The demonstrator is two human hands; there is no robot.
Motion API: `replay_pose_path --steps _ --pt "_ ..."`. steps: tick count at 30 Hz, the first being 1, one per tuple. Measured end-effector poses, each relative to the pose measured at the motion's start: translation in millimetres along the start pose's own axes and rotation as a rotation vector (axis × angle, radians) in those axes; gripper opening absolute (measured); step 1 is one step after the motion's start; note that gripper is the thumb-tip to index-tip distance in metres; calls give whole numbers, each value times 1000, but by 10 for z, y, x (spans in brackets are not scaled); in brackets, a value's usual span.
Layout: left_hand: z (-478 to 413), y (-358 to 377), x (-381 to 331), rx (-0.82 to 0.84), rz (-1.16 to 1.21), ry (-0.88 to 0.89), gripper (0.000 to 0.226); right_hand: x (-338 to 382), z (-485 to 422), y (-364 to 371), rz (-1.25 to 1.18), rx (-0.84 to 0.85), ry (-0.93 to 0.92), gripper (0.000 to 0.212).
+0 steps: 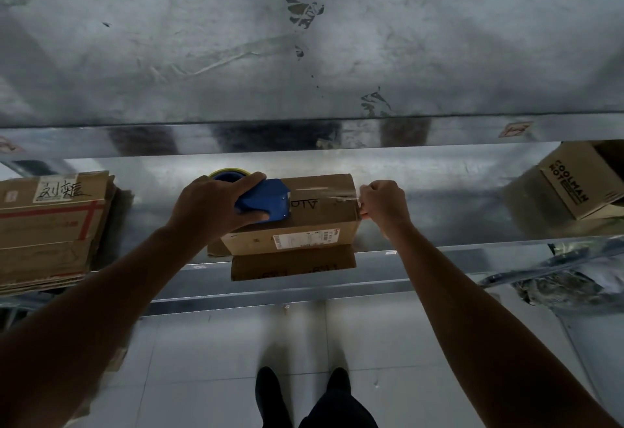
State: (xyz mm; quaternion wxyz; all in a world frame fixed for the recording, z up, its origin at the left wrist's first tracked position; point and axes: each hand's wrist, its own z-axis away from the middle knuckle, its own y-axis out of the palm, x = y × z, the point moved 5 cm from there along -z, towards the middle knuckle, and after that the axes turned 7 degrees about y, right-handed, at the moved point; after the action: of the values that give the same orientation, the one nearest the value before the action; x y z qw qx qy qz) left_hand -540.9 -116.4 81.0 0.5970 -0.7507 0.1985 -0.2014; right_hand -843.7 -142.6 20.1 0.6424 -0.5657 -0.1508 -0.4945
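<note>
Left hand point(216, 203) outstretched, curled in grip — right hand point(383, 204) outstretched, pinching.

Shiny grey metal shelf point(439, 197) carries a small brown cardboard box point(324, 214) at the middle, near its front edge. Stack of flattened brown cardboard sheets point(50, 235) lies at the left edge. Tilted brown printed cardboard carton point(570, 181) sits at the right edge.

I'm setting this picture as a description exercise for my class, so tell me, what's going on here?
A person is taping a cardboard box on a metal bench. The left hand grips a blue tape dispenser resting on the box's top, while the right hand pinches the clear tape at the box's right edge. To the left lies flattened cardboard; to the right, another box.
</note>
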Motion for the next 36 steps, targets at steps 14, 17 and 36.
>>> replay_pose_path --steps 14,17,36 --pt "20 -20 -11 -6 6 -9 78 -105 2 95 48 47 15 36" --pt "17 -8 1 3 -5 -15 79 -94 45 161 120 96 -3 35" --pt "9 38 -2 -10 17 -7 79 -98 87 130 -132 12 -20 45"
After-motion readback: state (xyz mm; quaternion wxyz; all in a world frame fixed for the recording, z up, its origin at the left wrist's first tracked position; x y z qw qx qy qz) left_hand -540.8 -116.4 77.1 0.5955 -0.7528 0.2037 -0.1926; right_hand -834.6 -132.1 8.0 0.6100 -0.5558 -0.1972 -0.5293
